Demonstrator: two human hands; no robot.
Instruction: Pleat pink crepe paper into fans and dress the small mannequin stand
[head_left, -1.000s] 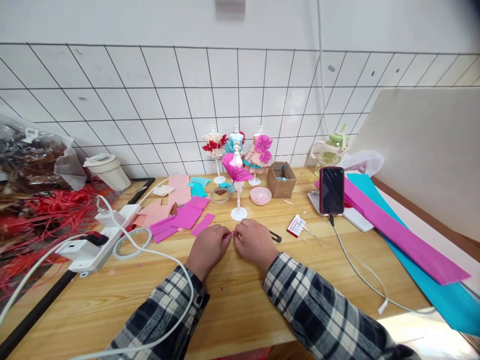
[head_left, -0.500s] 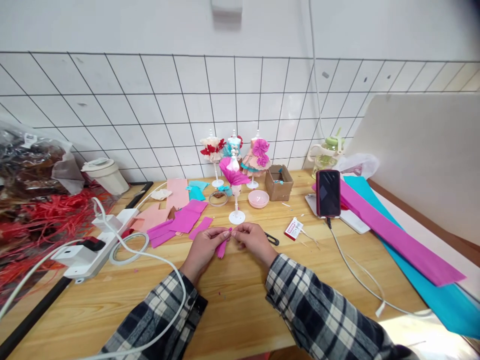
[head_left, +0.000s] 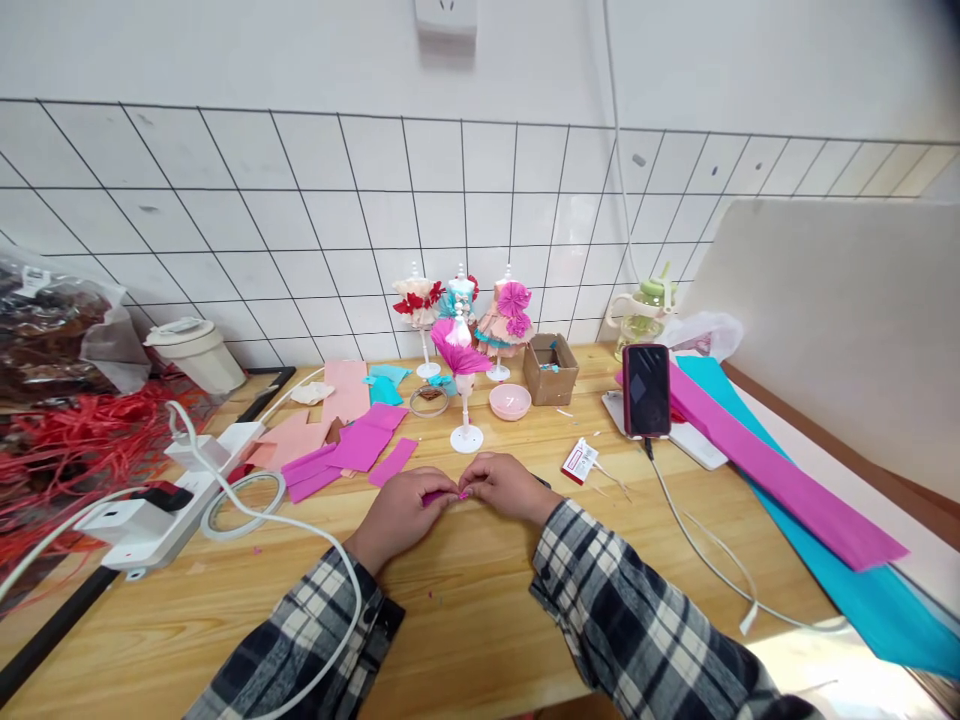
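Fingertip to fingertip, my left hand (head_left: pixel 405 512) and my right hand (head_left: pixel 506 486) pinch a small magenta paper strip (head_left: pixel 435 496) low over the table. Most of the strip is hidden by my left fingers; a tip of it shows between the two pinches. Just beyond my hands stands a small white dress form (head_left: pixel 466 437) on a round base, with a magenta pleated paper skirt (head_left: pixel 465 358). Beside my left hand lie magenta paper pieces (head_left: pixel 366 437). A black tool, mostly covered, is under my right hand.
Three dressed mini forms (head_left: pixel 504 320) stand at the back, near a cardboard box (head_left: pixel 551 385) and a pink bowl (head_left: pixel 510 402). Left are a power strip (head_left: pixel 180 510), cables and a tape roll (head_left: pixel 244 512). Right are a phone (head_left: pixel 646 390), cotton swabs (head_left: pixel 581 460) and long paper sheets (head_left: pixel 787 470).
The magenta strip, which hung down below my fingers, is now turned up and mostly covered by my left hand. The view has shifted slightly to the right.
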